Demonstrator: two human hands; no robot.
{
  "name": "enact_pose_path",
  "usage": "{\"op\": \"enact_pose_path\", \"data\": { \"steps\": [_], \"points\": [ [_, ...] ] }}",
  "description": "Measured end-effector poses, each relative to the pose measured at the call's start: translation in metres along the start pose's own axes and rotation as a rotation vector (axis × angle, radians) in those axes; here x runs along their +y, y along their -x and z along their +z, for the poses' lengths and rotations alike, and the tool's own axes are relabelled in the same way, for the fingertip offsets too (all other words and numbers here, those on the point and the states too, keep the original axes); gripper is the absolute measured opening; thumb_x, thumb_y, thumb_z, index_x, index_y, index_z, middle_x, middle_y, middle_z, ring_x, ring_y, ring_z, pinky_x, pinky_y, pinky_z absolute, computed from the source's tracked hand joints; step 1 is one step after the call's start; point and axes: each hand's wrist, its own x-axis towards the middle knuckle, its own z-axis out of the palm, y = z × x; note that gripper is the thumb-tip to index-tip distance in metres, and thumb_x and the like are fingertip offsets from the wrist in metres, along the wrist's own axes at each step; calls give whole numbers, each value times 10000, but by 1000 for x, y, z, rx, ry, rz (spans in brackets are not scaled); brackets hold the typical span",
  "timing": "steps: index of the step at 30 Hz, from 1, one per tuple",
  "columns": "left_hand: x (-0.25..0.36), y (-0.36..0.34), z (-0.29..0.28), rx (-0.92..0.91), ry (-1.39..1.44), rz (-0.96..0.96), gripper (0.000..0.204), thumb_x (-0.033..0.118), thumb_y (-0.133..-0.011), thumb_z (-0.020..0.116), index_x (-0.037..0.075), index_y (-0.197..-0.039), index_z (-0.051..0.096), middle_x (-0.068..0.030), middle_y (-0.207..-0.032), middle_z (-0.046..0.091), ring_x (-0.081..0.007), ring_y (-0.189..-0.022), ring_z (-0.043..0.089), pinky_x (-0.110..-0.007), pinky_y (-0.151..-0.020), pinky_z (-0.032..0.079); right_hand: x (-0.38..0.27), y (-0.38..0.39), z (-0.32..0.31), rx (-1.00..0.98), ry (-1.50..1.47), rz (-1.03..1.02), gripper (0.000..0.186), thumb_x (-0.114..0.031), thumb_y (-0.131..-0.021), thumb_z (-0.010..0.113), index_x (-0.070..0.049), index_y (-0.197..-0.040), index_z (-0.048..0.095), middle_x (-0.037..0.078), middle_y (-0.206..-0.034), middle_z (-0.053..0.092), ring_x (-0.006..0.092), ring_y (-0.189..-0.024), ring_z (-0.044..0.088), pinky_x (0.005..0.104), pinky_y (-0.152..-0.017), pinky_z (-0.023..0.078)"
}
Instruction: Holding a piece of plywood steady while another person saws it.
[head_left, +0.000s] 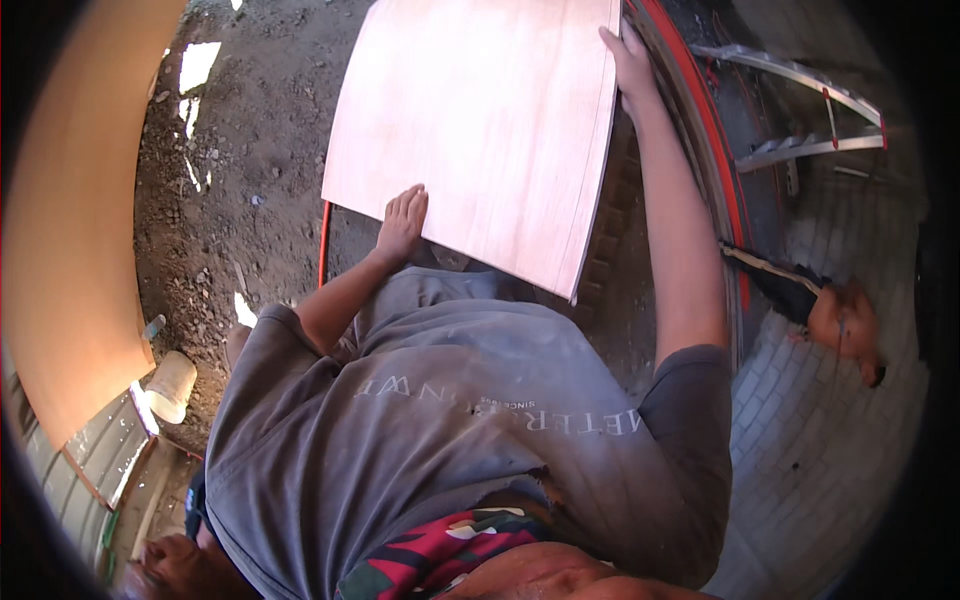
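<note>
A pale plywood sheet (pixel 480 120) reaches from just in front of my body to the top of the view. My left hand (pixel 403 222) grips its near edge, fingers lying together on the upper face and the thumb hidden. Farther off, my right hand (pixel 630 68) is closed on the right edge, with part of the fingers out of sight behind it. One corner of the sheet points down toward my shirt.
Red metal rails (pixel 712 110) curve along the right, with an aluminium ladder (pixel 800 155) and another person (pixel 845 322) beyond. Another large wooden sheet (pixel 75 230) stands at the left, near a whitish bucket (pixel 172 387). Rough dirt ground (pixel 245 160) lies between the sheets.
</note>
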Motion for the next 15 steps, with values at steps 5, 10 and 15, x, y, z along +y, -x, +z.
{"op": "enact_pose_path", "data": {
  "steps": [5, 10, 15],
  "points": [
    [16, -4, 16, -18, 61, -49, 675, 66, -663, 594, -67, -1303, 429, -171, -1350, 407, -313, -1291, 373, -436, -1032, 346, 11, 5, -20, 32, -65, 108, 504, -199, -938, 562, -28, -1392, 425, 97, -1254, 568, 160, -1115, 535, 303, -940, 412],
    [29, 12, 16, 182, 171, -206, 640, -10, -673, 572, -38, -1300, 449, -157, -1298, 467, -329, -1217, 434, -420, -1030, 376, 0, 20, -16, 64, -182, 55, 506, -150, -960, 510, 36, -1410, 370, 132, -1370, 490, 203, -1223, 490, 307, -1025, 372],
    [9, 25, -10, 267, 292, -371, 518, 4, -762, 526, 5, -1278, 485, -160, -1276, 517, -354, -1180, 476, -415, -1008, 405, -42, 13, 27, -77, -299, -134, 562, -187, -992, 438, 14, -1472, 226, 160, -1496, 325, 225, -1367, 327, 342, -1125, 254]
  ]
}}
